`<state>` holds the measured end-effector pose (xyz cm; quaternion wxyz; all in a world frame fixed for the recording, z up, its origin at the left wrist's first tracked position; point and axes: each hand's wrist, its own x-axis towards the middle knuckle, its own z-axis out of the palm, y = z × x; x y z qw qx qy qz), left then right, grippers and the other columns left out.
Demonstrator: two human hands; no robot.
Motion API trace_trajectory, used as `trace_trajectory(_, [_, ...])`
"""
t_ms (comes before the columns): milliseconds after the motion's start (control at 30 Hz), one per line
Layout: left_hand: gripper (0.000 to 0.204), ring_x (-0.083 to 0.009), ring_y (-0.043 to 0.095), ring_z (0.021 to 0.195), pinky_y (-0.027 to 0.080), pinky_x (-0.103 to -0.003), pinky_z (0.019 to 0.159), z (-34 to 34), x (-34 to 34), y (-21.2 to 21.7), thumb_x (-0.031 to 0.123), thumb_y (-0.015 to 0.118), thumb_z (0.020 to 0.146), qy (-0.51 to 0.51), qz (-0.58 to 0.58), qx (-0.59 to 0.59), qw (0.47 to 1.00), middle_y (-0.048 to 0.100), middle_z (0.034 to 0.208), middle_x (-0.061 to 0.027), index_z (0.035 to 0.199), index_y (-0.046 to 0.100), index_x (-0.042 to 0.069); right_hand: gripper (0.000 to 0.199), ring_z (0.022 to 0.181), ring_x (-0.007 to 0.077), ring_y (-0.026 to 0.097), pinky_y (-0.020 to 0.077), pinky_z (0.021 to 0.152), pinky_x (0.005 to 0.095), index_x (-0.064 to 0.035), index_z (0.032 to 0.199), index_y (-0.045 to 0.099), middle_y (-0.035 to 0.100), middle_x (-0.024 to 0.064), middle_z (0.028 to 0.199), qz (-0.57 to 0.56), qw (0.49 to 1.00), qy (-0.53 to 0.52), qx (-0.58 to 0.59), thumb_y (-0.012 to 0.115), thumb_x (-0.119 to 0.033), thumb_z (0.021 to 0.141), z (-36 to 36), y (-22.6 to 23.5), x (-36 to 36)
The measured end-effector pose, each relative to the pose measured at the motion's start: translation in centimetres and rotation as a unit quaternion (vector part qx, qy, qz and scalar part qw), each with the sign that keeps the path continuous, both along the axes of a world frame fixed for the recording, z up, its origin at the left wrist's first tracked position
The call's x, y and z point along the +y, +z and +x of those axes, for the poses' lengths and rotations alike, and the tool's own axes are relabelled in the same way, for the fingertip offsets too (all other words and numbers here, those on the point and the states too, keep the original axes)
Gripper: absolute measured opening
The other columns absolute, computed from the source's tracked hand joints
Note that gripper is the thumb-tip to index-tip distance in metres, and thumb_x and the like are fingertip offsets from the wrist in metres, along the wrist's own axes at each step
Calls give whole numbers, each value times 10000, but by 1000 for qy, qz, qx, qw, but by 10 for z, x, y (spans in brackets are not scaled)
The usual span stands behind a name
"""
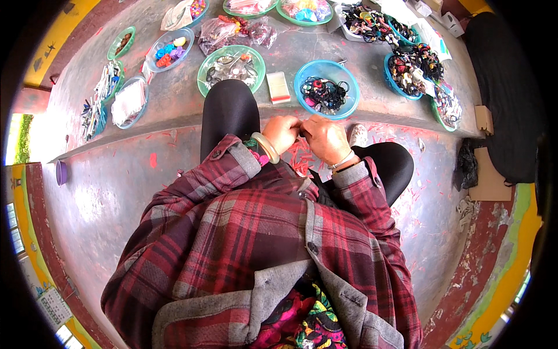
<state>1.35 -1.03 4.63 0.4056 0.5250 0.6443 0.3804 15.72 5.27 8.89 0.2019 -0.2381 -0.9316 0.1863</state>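
My left hand (282,134) and my right hand (326,139) meet between my knees, fingers pinched together. Something small and dark shows between the fingertips, too hidden to name. Just beyond my right hand, a blue basin (347,108) on the raised ledge holds a tangle of dark cords or bands (325,93) with small coloured bits. To its left lies a small pale rectangular box (278,86) with a red edge. A green basin (201,77) of small clear-bagged or metallic pieces stands behind my left knee.
Several more basins line the grey ledge (372,104), including a blue one (386,72) of dark tangled cords at right and a pale blue one (146,58) of coloured pieces at left. Red scraps (299,157) litter the floor. A black bag (465,166) lies at right.
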Motion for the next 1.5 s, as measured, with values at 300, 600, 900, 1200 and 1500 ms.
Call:
trace_trajectory(300, [199, -188, 624, 745, 523, -299, 650, 0, -2, 15, 20, 454, 819, -15, -54, -177, 983, 624, 852, -115, 959, 579, -48, 89, 710, 308, 562, 427, 618, 417, -80, 785, 536, 578, 119, 693, -37, 999, -33, -12, 538, -125, 708, -3, 6, 0])
trace_trajectory(600, [240, -188, 608, 821, 524, -310, 689, -3, 1, -2, 6, 417, 837, -27, -46, -251, 966, 597, 939, -99, 1042, 536, -34, 309, 840, 274, 535, 396, 764, 360, -83, 948, 552, 594, 84, 818, -58, 998, 20, -27, 601, -75, 643, -2, 15, 1])
trace_trajectory(900, [260, -170, 602, 827, 510, -292, 715, -13, 1, 2, 35, 422, 849, 3, -102, -344, 933, 599, 936, -91, 1080, 534, -7, 177, 759, 255, 549, 422, 687, 353, -86, 824, 594, 588, 62, 719, -174, 979, -41, 95, 621, -93, 650, 0, 13, 10])
trace_trajectory(1200, [229, -164, 606, 814, 515, -296, 702, -9, 1, -3, 42, 434, 850, -36, -89, -308, 947, 605, 902, -71, 1049, 538, 5, 79, 708, 275, 539, 430, 652, 367, -81, 739, 607, 575, 80, 697, -67, 992, -5, 109, 588, -79, 662, -1, 8, 10])
trace_trajectory(1500, [213, -173, 609, 812, 517, -305, 710, -7, 0, 3, 50, 443, 849, -25, -94, -327, 940, 599, 911, -79, 1033, 538, 2, 138, 711, 276, 544, 433, 640, 360, -65, 781, 587, 571, 88, 710, -37, 997, -11, 73, 603, -27, 649, -3, 10, 5])
